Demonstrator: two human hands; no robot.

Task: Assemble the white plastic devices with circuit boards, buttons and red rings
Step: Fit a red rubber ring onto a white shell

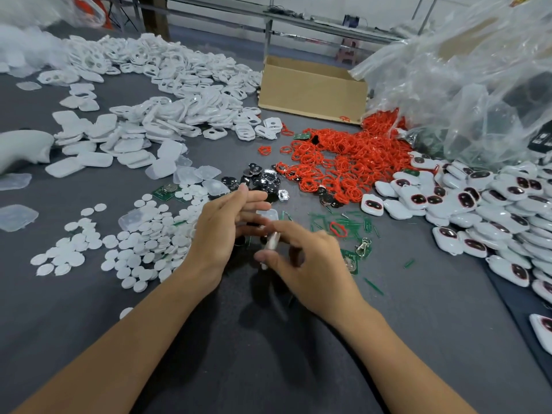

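My right hand (pixel 304 264) pinches a white plastic device (pixel 270 245) on edge over the middle of the grey table; the device is blurred and partly hidden by my fingers. My left hand (pixel 222 231) hovers just left of it with fingers straight and spread, holding nothing I can see. A heap of red rings (pixel 343 162) lies beyond my hands. Dark shiny buttons (pixel 263 179) sit just past my left fingertips. A green circuit board (pixel 349 261) lies right of my right hand, another circuit board (pixel 165 191) to the left.
White shells (pixel 179 94) pile at the back left, white discs (pixel 134 243) spread left of my hands, finished devices (pixel 484 210) heap at the right. A cardboard box (pixel 312 89) and a plastic bag (pixel 466 79) stand at the back. Green slivers (pixel 337 221) litter the table.
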